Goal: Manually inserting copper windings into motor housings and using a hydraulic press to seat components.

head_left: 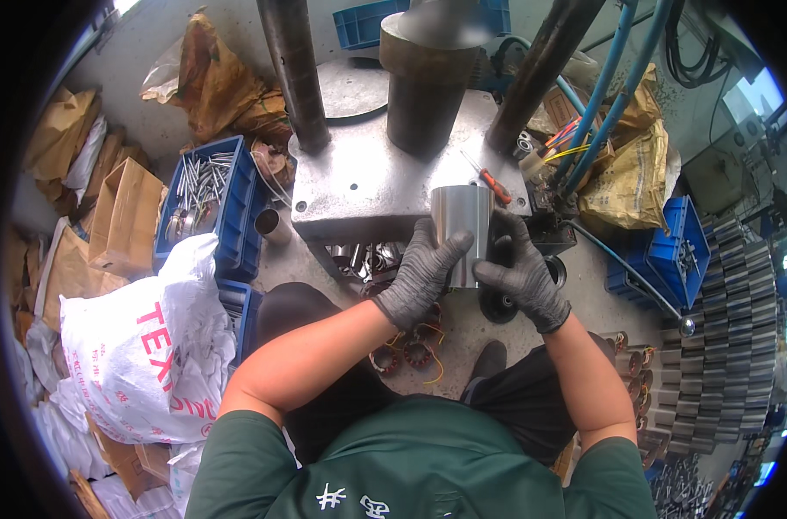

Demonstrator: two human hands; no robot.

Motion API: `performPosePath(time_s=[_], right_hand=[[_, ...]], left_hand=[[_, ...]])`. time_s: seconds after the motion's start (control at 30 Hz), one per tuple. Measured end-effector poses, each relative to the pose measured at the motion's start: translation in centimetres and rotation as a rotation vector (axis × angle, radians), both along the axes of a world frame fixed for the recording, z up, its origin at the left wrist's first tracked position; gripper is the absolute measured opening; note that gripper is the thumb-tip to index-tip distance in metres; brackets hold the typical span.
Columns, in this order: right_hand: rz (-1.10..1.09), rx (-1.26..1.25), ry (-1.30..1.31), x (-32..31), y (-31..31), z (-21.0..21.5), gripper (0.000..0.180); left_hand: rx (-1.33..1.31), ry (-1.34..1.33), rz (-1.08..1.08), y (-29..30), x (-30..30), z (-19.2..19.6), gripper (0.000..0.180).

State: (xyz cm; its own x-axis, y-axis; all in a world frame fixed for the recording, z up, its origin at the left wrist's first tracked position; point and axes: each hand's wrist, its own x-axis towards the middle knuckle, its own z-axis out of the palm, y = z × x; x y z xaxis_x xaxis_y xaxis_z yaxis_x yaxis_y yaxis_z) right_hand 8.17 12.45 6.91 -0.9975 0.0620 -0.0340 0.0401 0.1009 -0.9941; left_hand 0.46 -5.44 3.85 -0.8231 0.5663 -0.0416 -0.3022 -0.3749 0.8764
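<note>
Between my two hands, at the front edge of a steel press table (pixel 359 186), is a shiny metal cylinder sleeve (pixel 461 212). My left hand (pixel 424 272), in a grey glove, wraps its left side with the thumb across the front. From the right, my right hand (pixel 523 272), also gloved, grips it with the thumb on the lower part. An orange-handled screwdriver (pixel 494 186) lies on the table just right of the sleeve. Below my hands, a dark round part (pixel 497 307) and several wound stators (pixel 417 353) with yellow wires are on the floor.
Behind the sleeve stand a thick press ram (pixel 428 95) and two steel columns. Left are a blue crate (pixel 237 195) of metal shafts and a white sack (pixel 142 346). A ball-ended lever (pixel 687 326) reaches out at right, near stacked metal sleeves (pixel 713 363) and a blue bin (pixel 683 242).
</note>
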Motion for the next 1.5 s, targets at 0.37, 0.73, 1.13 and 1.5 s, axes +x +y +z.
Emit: performPosePath(time_s=[0.37, 0.73, 1.13, 1.5], right_hand=[[0.076, 0.068, 0.005, 0.5, 1.1, 0.1, 0.099], [-0.222, 0.25, 0.093, 0.1, -1.1, -3.5, 0.071], [-0.043, -0.398, -0.27, 1.5, 6.0, -1.0, 0.031], [-0.016, 0.535, -0.376, 10.5, 16.0, -4.4, 0.04]], left_hand=[[-0.035, -0.031, -0.049, -0.4, 0.0, 0.4, 0.087], [-0.098, -0.036, -0.037, -0.4, 1.0, -0.1, 0.093], [-0.209, 0.489, -0.177, 1.3, 1.1, -3.5, 0.075], [-0.394, 0.524, -0.465, 1.4, 1.3, -7.0, 0.105]])
